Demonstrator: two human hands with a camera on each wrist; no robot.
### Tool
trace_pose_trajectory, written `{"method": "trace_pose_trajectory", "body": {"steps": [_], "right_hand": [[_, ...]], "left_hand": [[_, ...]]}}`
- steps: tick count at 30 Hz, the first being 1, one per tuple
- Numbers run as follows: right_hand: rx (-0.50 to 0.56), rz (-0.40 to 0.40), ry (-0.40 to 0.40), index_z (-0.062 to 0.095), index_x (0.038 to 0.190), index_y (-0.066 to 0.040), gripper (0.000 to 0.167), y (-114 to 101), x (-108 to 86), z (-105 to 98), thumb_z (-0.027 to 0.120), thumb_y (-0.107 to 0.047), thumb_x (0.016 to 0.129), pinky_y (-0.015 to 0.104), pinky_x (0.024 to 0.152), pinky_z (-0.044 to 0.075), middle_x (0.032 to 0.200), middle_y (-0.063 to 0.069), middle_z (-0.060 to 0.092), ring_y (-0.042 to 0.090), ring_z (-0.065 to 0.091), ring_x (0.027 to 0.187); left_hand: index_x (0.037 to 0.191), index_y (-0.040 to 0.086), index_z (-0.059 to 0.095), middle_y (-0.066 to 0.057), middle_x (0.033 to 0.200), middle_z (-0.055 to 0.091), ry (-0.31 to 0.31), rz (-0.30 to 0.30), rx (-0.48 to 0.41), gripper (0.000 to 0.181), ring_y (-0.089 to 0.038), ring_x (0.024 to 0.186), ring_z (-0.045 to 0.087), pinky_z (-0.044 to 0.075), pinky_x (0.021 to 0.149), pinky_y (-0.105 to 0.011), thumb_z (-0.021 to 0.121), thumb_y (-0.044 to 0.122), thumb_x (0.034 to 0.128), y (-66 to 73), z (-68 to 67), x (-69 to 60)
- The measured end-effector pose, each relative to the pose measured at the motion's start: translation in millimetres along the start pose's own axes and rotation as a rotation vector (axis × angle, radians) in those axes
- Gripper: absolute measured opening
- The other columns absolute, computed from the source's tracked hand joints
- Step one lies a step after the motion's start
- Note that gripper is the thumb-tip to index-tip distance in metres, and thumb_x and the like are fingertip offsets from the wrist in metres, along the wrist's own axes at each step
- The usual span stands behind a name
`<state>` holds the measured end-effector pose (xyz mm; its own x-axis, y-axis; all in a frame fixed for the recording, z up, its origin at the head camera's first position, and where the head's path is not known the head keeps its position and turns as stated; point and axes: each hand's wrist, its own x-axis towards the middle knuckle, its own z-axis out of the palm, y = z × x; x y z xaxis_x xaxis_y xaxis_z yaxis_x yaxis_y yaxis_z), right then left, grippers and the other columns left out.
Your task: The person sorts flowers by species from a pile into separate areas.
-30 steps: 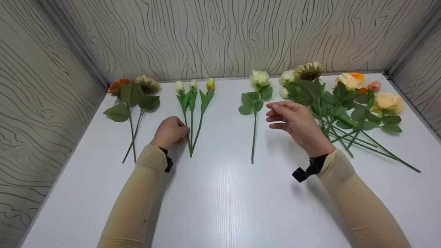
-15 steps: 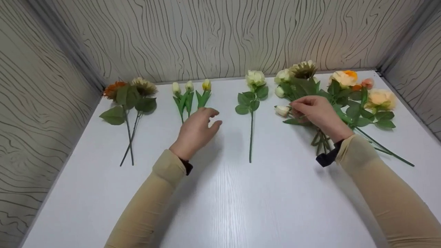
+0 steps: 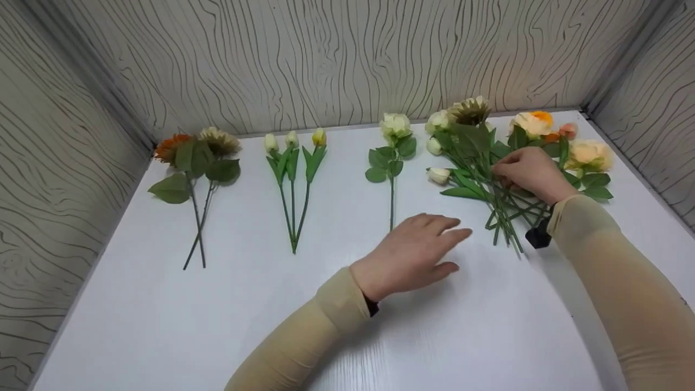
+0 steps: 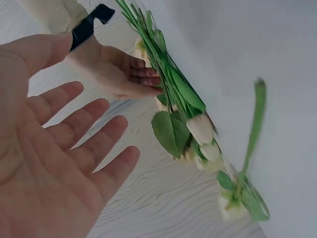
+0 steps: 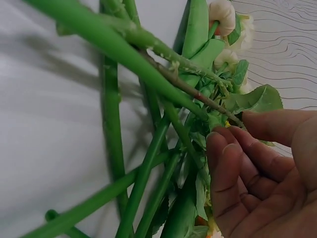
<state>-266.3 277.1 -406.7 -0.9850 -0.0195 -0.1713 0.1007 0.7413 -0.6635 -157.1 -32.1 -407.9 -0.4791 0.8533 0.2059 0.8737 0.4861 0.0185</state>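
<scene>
My left hand (image 3: 411,255) is nearest to me. Half a second ago it was over the three tulips (image 3: 292,160). Now it is out over the middle of the tabletop (image 3: 190,336) and hides the low end of the lone white flower's (image 3: 395,125) stem. Its fingers are spread wide and hold nothing. To me that means the work is at the flower pile (image 3: 502,209) now, and the three tulips are left to lie.

My right hand (image 3: 535,171) is farther out, in the pile. It was right at the white tulip (image 3: 438,175), and now it is to the right of it, in among the stems. My thumb and fingers come close together and seem to pinch a thin brown stem (image 5: 171,77). I can't tell which flower it goes to. The white tulip pokes out on the left side.

Farther back, past my right hand, big peach flowers (image 3: 589,155) lie near the wall (image 3: 347,60).
</scene>
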Motion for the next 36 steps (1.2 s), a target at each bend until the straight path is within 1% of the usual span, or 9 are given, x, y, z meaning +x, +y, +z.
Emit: {"method": "trace_pose_trajectory", "body": {"steps": [3,6,10,15,23,28,31,33,36], "right_hand": [[-0.007,0.017,-0.018,0.067,0.125,0.006,0.047,-2,3.1,4,0.063,-0.035,0.102,0.038,0.075,0.058,0.105,0.018,0.070,0.026,0.066,0.088],[-0.019,0.023,-0.025,0.068,0.122,0.006,0.044,-2,5.0,5,0.065,-0.033,0.101,0.037,0.074,0.057,0.101,0.016,0.071,0.025,0.065,0.087],[-0.040,0.012,-0.019,0.071,0.115,0.005,0.040,-1,6.1,7,0.067,-0.032,0.100,0.036,0.070,0.054,0.094,0.013,0.071,0.024,0.062,0.082],[-0.062,0.008,-0.012,0.073,0.108,0.004,0.037,-1,6.9,9,0.068,-0.031,0.098,0.035,0.066,0.051,0.086,0.009,0.071,0.022,0.059,0.077],[-0.021,0.041,-0.048,0.069,0.105,0.006,0.032,-4,2.6,2,0.062,-0.025,0.101,0.033,0.064,0.057,0.083,0.009,0.069,0.020,0.064,0.072],[-0.010,0.043,-0.066,0.068,0.095,0.003,0.032,-4,-3.0,-3,0.061,-0.027,0.103,0.036,0.064,0.055,0.077,0.006,0.067,0.019,0.060,0.067],[0.037,0.044,-0.075,0.070,0.102,0.005,0.036,-2,-7.0,-5,0.060,-0.030,0.104,0.037,0.069,0.057,0.082,0.006,0.068,0.018,0.063,0.071],[0.077,0.054,-0.074,0.068,0.113,0.007,0.040,1,-9.5,-6,0.060,-0.032,0.105,0.036,0.073,0.059,0.090,0.007,0.069,0.017,0.066,0.077],[0.151,0.076,-0.063,0.063,0.127,0.009,0.047,4,-12.4,-4,0.058,-0.033,0.106,0.033,0.078,0.060,0.099,0.007,0.070,0.014,0.068,0.083]], "left_hand": [[0.152,0.018,0.049,-0.002,0.150,0.052,-0.025,0.034,0.019,0.057,-0.016,0.138,0.047,0.033,0.116,-0.030,0.063,0.041,0.1020,11.6,4.7,5.4],[0.152,0.020,0.050,-0.001,0.151,0.051,-0.053,0.040,0.020,0.054,-0.015,0.138,0.047,0.033,0.116,-0.029,0.061,0.041,0.1029,15.7,7.1,7.1],[0.151,0.021,0.051,0.000,0.152,0.050,-0.077,0.028,0.000,0.053,-0.015,0.138,0.046,0.034,0.115,-0.028,0.060,0.041,0.1034,14.6,7.9,6.7],[0.150,0.021,0.052,0.000,0.151,0.051,-0.075,0.028,-0.019,0.051,-0.014,0.139,0.047,0.034,0.115,-0.028,0.060,0.040,0.1034,12.7,7.5,6.1],[0.148,0.021,0.054,-0.001,0.151,0.052,-0.068,0.034,-0.037,0.050,-0.015,0.138,0.048,0.036,0.114,-0.028,0.061,0.040,0.1032,12.3,7.4,5.7],[0.147,0.021,0.056,-0.001,0.150,0.053,-0.072,0.037,-0.049,0.048,-0.014,0.136,0.050,0.038,0.112,-0.027,0.062,0.039,0.1030,11.3,7.6,7.1],[0.146,0.021,0.058,0.000,0.150,0.053,-0.078,0.030,-0.059,0.047,-0.013,0.135,0.051,0.039,0.111,-0.026,0.062,0.039,0.1031,10.3,7.3,8.0],[0.145,0.021,0.058,-0.001,0.149,0.053,-0.075,0.028,-0.066,0.046,-0.013,0.134,0.052,0.040,0.110,-0.027,0.062,0.039,0.1032,9.8,7.3,8.4],[0.145,0.021,0.059,0.000,0.149,0.053,-0.077,0.026,-0.089,0.045,-0.013,0.133,0.052,0.041,0.110,-0.026,0.061,0.038,0.1034,9.8,6.6,8.8]]}}
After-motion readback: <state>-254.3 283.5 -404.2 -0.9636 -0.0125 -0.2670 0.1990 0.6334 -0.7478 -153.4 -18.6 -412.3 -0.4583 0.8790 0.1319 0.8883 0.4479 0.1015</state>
